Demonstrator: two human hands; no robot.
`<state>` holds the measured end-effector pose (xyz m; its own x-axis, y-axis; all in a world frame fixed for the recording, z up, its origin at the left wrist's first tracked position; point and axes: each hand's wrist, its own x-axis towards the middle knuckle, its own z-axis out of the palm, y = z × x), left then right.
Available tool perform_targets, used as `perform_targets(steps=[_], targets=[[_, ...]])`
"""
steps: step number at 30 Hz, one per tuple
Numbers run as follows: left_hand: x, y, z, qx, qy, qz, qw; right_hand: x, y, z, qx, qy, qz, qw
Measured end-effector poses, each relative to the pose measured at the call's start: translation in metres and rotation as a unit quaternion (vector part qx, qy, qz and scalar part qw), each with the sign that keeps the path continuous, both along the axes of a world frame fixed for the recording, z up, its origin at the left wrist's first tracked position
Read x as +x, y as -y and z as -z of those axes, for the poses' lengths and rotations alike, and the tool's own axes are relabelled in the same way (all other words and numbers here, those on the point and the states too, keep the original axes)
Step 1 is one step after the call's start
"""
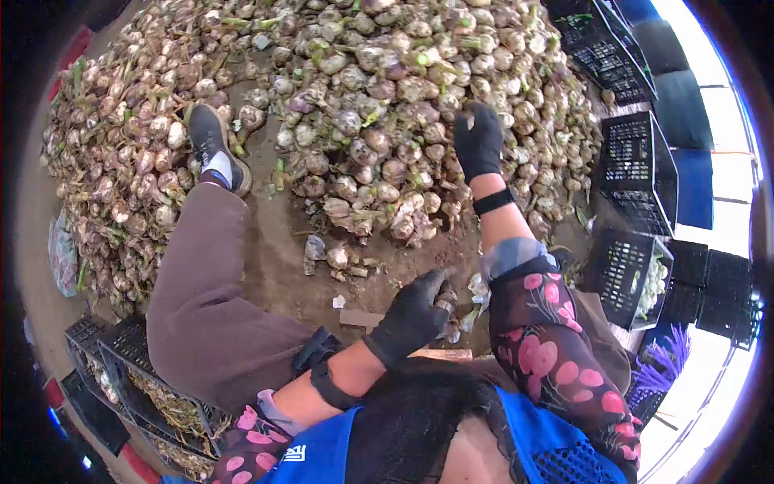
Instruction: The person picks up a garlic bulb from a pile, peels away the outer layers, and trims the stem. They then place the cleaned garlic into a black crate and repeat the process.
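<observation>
The garlic heap (387, 97) lay before the person, probably for easy reach; the right hand (481, 141) was over the heap's right side, fingers bent, its grip impossible to tell; the left hand (409, 319), on the heap's near side, curled around an apparent garlic bulb (444, 304); crates (630, 165) flanked the heap's right, perhaps to stay handy.

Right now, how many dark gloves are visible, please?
2: one on the left hand, low in view; one on the right hand, at the garlic heap. Others could be hidden.
</observation>
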<state>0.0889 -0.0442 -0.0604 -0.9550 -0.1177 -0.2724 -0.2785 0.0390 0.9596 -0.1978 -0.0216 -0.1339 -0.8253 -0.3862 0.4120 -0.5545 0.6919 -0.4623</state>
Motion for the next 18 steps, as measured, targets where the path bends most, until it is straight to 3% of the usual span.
perform_targets(steps=[2,4,6,8,10,12,14,15,16,18], targets=[[-0.006,0.009,-0.01,0.051,0.077,-0.02,0.995,0.027,0.028,-0.004,-0.005,0.076,-0.128,0.989],[-0.011,0.009,-0.003,-0.002,0.014,-0.08,0.997,0.061,0.06,-0.005,-0.03,0.099,-0.233,0.967],[-0.014,0.013,-0.008,0.05,-0.028,-0.22,0.974,0.088,0.091,-0.007,0.002,0.001,-0.157,0.988],[-0.013,0.019,-0.011,0.026,-0.046,-0.229,0.972,0.082,0.106,0.002,0.006,0.0,-0.119,0.993],[-0.008,0.018,-0.008,0.082,-0.006,-0.229,0.97,0.069,0.106,0.02,0.163,0.134,-0.137,0.968],[-0.01,0.021,-0.003,0.044,-0.036,-0.231,0.971,0.058,0.09,0.023,0.151,0.154,-0.158,0.964],[-0.013,0.024,0.009,0.1,-0.031,-0.233,0.967,0.044,0.072,0.014,-0.017,0.106,-0.258,0.96],[-0.016,0.025,0.012,0.193,-0.025,-0.283,0.939,0.05,0.061,-0.004,-0.04,0.125,-0.232,0.964],[-0.02,0.027,0.014,0.197,-0.029,-0.283,0.938,0.06,0.046,-0.021,-0.062,0.216,-0.213,0.951],[-0.025,0.034,0.016,-0.014,-0.086,-0.369,0.925,0.082,0.015,-0.049,-0.123,0.359,-0.196,0.904]])
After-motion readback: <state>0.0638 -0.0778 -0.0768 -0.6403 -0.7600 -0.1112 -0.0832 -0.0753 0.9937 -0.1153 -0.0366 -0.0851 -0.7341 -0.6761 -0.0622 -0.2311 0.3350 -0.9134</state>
